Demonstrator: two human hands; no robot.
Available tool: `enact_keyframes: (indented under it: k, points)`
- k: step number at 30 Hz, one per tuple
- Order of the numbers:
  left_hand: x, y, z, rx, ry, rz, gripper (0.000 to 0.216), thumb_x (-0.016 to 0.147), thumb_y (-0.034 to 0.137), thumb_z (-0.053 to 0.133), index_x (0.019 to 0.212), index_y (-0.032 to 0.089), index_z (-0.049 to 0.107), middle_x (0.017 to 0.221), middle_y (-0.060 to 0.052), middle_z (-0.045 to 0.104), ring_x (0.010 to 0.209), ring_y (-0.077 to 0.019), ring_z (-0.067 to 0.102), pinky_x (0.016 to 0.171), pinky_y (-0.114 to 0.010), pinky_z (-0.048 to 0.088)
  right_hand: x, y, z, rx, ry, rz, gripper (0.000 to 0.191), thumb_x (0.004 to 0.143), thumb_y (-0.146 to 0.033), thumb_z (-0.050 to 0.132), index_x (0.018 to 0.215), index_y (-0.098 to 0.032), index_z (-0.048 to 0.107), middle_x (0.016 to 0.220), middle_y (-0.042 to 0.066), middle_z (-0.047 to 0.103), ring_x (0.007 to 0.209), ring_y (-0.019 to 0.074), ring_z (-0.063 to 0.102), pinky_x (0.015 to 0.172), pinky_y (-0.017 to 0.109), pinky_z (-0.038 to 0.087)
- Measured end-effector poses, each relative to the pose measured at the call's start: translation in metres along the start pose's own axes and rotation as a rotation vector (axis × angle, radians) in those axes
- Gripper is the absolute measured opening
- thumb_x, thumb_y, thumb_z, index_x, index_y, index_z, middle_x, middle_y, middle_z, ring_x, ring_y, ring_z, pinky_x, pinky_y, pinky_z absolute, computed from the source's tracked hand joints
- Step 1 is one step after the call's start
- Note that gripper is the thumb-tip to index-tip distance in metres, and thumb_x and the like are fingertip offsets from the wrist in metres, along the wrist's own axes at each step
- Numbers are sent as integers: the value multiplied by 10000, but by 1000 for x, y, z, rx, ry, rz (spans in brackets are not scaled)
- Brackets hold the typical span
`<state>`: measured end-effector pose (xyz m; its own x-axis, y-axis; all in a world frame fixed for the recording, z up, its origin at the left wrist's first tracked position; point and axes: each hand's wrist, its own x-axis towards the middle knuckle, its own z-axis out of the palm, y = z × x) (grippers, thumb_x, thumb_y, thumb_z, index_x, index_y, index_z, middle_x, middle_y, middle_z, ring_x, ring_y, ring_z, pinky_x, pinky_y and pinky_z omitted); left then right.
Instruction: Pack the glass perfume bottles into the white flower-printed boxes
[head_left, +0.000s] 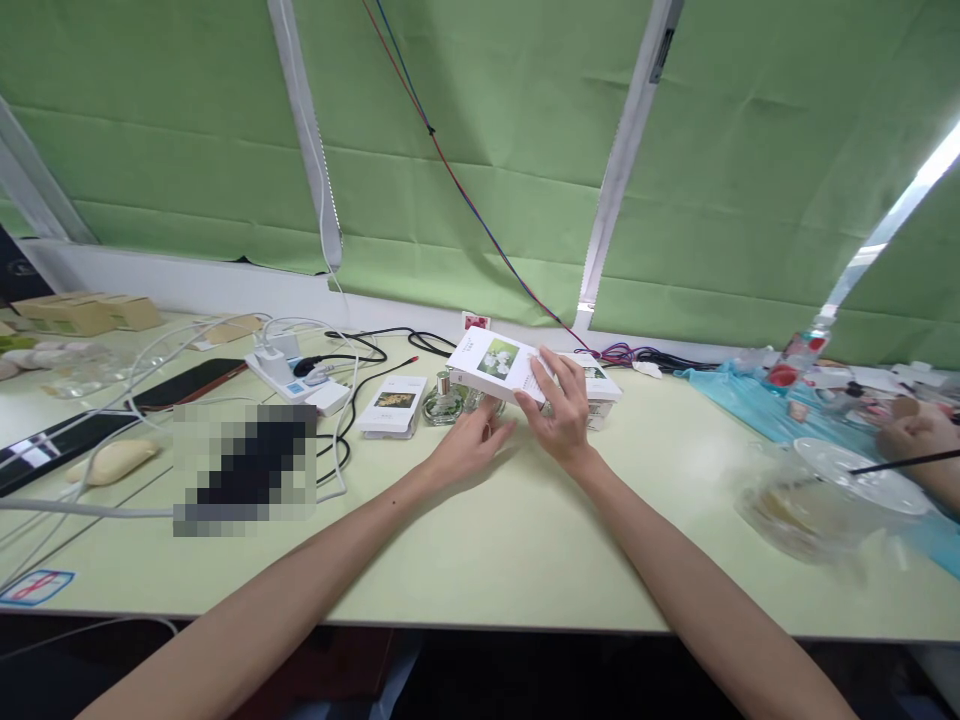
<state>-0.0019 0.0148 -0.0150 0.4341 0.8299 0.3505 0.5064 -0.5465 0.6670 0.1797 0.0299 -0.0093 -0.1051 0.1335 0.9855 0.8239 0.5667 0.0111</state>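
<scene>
My right hand (561,405) grips the right end of a white box (499,365) printed with white flowers, thumb below and fingers over the top. The box is tilted above the table. Under it, my left hand (474,440) has its fingers curled at a clear glass bottle, mostly covered by box and hand. Left of that stands another glass bottle (442,403) with a shiny cap. A white box with a yellow flower picture (392,407) lies further left. Behind my right hand is another white flower box (602,385), partly hidden.
A white power strip (296,380) and tangled cables lie on the left, beside dark phone-like slabs (187,385). On the right are a lidded clear plastic container (810,510) with a black straw, a blue plastic sheet (739,400), a bottle (796,358) and another person's hand (915,440).
</scene>
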Motion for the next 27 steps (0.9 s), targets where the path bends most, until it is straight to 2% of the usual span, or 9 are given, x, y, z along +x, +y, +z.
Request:
enact_keyframes:
  k: [3,6,8,11,14,19,24,27]
  points:
    - [2,2,-2,-55,151,-39,315,984,474,424,1080,196,537,806,-27,622,630,-155,533,606,-293,410,-1,-3,1,35,-9,11,428,979,-416,558,1344,-202,619,1345,172,646,1227,306,585,1012,512,517]
    - [4,3,-6,-104,272,-72,261,987,442,422,1019,204,526,842,-43,650,657,-158,564,613,-293,426,-1,-6,1,66,-42,47,510,989,-423,529,1442,-190,522,1361,187,629,1260,311,573,1032,515,499]
    - [4,4,-10,-130,327,-83,243,992,415,400,954,206,518,766,-25,635,616,-151,562,602,-290,430,-1,-8,1,89,-43,46,564,992,-426,521,1495,-183,442,1358,192,625,1264,311,577,1041,514,493]
    - [3,5,-13,-198,387,-71,288,1007,429,362,862,216,490,561,28,537,494,-141,514,547,-279,420,-1,-11,0,106,-42,45,624,989,-445,529,1529,-187,352,1345,190,621,1240,309,599,1035,517,501]
    - [3,5,-15,-283,473,-28,313,1013,495,366,955,218,499,496,58,496,438,-135,487,495,-262,406,-1,-12,-1,135,-65,68,636,980,-463,545,1520,-200,335,1346,185,608,1246,312,595,1029,517,513]
    - [6,2,-19,-417,593,66,446,1006,597,377,1213,218,487,562,55,512,427,-124,498,427,-238,409,0,-14,-1,211,-102,85,619,953,-458,599,1475,-207,382,1358,191,575,1291,322,558,1054,528,502]
    - [7,1,-20,-469,624,134,560,981,662,386,1317,223,476,622,39,520,441,-118,514,399,-229,424,-2,-14,2,278,-196,91,683,914,-454,662,1480,-194,382,1361,200,559,1293,322,547,1036,508,514]
    - [6,1,-19,-428,623,150,545,992,648,372,1317,225,484,740,6,583,462,-101,525,410,-222,434,-6,-14,5,314,-251,92,751,902,-455,678,1515,-191,336,1340,190,591,1240,314,583,993,484,536]
